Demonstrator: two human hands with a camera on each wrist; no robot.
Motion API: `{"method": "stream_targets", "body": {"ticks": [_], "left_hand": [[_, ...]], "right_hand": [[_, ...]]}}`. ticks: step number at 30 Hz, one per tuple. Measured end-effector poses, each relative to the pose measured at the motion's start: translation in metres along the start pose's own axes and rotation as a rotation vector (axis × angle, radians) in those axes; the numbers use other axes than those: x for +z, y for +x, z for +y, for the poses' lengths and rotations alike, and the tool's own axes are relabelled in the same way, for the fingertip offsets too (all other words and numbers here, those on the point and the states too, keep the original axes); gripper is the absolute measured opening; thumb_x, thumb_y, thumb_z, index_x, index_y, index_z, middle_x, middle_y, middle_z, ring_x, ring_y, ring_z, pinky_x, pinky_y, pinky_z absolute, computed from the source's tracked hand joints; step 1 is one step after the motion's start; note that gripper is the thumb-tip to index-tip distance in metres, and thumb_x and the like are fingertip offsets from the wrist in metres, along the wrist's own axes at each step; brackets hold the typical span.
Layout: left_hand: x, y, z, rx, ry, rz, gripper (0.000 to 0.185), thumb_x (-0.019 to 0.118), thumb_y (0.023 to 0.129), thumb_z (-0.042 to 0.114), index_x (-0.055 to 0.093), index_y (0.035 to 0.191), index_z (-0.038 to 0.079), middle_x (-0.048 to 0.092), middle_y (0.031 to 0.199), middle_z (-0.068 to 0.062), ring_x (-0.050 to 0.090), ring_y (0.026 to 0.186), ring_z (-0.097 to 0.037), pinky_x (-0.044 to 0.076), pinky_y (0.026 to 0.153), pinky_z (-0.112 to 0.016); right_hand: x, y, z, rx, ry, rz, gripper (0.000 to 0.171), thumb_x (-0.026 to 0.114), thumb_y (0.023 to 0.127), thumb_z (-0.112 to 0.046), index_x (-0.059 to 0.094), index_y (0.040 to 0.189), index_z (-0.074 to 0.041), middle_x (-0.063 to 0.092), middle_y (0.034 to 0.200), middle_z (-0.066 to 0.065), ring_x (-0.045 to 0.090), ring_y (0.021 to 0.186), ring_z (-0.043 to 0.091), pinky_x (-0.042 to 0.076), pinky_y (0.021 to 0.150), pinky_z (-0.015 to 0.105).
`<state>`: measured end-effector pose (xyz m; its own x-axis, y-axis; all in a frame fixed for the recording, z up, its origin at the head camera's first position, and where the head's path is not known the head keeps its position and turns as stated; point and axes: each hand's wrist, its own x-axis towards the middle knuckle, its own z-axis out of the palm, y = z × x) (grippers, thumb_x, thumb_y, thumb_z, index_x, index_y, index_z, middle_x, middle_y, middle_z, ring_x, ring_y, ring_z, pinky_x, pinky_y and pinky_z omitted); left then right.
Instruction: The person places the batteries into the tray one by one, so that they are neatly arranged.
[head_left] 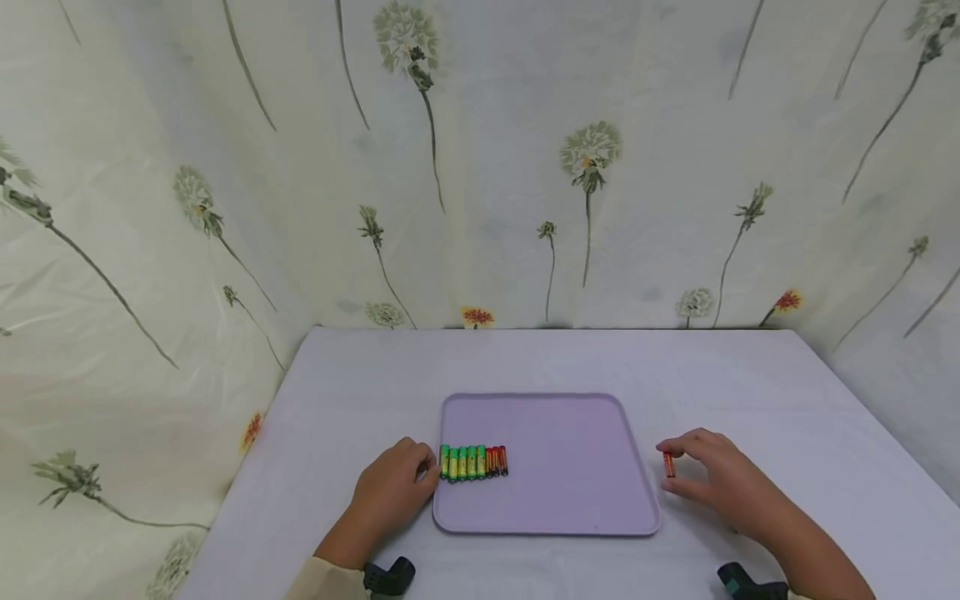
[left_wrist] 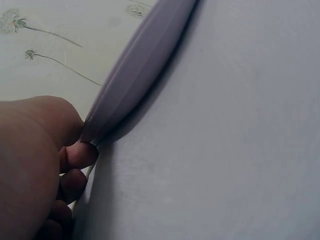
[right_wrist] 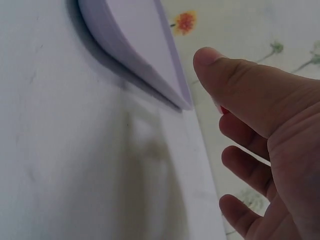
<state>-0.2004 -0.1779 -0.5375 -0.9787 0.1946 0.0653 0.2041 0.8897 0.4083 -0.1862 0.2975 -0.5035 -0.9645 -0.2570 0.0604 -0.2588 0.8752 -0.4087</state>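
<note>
A lavender tray [head_left: 570, 467] lies on the table, with a row of green batteries [head_left: 462, 462] and, joined to its right end, red batteries [head_left: 497, 461] along its left side. My left hand [head_left: 393, 487] is at the tray's left edge. In the left wrist view, its thumb and index finger [left_wrist: 80, 155] pinch the tray's rim [left_wrist: 135, 65]. Right of the tray, my right hand [head_left: 712, 475] holds a single red battery [head_left: 669, 465] upright between thumb and index finger, raised above the table. The right wrist view shows that battery mostly hidden behind the thumb [right_wrist: 235, 80].
A white cloth covers the table [head_left: 375, 375]. Behind it and on the left hangs a pale curtain [head_left: 495, 167] printed with dandelions. Dark straps with devices [head_left: 390, 577] sit on both wrists.
</note>
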Motion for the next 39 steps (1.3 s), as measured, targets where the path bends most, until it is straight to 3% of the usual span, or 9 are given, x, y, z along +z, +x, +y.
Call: {"method": "stream_targets", "body": {"ticks": [24, 32, 39], "left_hand": [[-0.002, 0.007, -0.003, 0.011, -0.001, 0.0, 0.012, 0.063, 0.1, 0.035, 0.063, 0.093, 0.026, 0.049, 0.085, 0.009, 0.045, 0.073, -0.009, 0.038, 0.062, -0.027], [0.003, 0.004, -0.002, 0.007, -0.017, -0.021, 0.011, 0.063, 0.1, 0.035, 0.064, 0.094, 0.026, 0.049, 0.085, 0.01, 0.044, 0.073, -0.009, 0.038, 0.062, -0.027], [0.001, 0.001, -0.002, -0.004, -0.008, -0.008, 0.011, 0.064, 0.1, 0.035, 0.064, 0.094, 0.026, 0.048, 0.084, 0.009, 0.044, 0.072, -0.009, 0.037, 0.061, -0.027]], "right_hand": [[0.008, 0.046, -0.047, -0.115, 0.061, 0.012, 0.045, 0.086, 0.087, -0.028, 0.071, 0.128, -0.014, 0.065, 0.118, -0.005, 0.061, 0.117, 0.024, 0.052, 0.098, 0.052], [0.019, 0.057, -0.055, -0.118, 0.075, -0.02, 0.045, 0.086, 0.087, -0.03, 0.071, 0.126, -0.013, 0.065, 0.116, -0.004, 0.061, 0.115, 0.026, 0.051, 0.097, 0.052], [0.029, 0.067, -0.061, -0.149, 0.07, -0.063, 0.04, 0.086, 0.087, -0.03, 0.073, 0.121, -0.015, 0.065, 0.111, -0.009, 0.059, 0.112, 0.02, 0.051, 0.096, 0.047]]}}
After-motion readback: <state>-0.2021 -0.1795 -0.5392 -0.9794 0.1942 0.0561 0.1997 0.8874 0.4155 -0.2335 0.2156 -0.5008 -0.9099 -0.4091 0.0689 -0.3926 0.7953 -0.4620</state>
